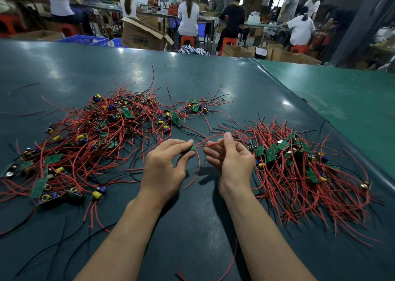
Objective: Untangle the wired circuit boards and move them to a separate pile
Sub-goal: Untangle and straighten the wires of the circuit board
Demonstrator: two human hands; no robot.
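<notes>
- Held one board (193, 148) mid-air over the table (213, 84), in the gap between the two piles.
- Left hand (163, 169) pinched the board between thumb and fingertips; only a green corner showed past the fingers.
- Right hand (232, 159) pinched that board's red wire (208, 144) between thumb and forefinger, other fingers loosely curled, nothing else in it.
- Key relation: wire ran roughly left-to-right from board to right hand, so its long axis pointed straight at the sorted pile (299, 165).
- Sat just right of the right hand, that pile; nearer to it than to the left hand. Likely next: carry the board rightward, right hand leading.
- Lay well left of the left hand and beyond it, the tangled pile (85, 139).
- Hung below the board in a loose curve, a second red lead (197, 169); looked free of both piles, though thin black strands behind made that hard to confirm.
- Counts: hands 2; boards in hand 1; main piles 2; plus 1 small cluster (195, 106) off the far edge of the tangled pile.
- Boards per pile: too overlapped for an exact count; clearly over a dozen on the left, fewer visible on the right.
- Stray wires near the front table edge: a few red and black, not attached to any visible board.
</notes>
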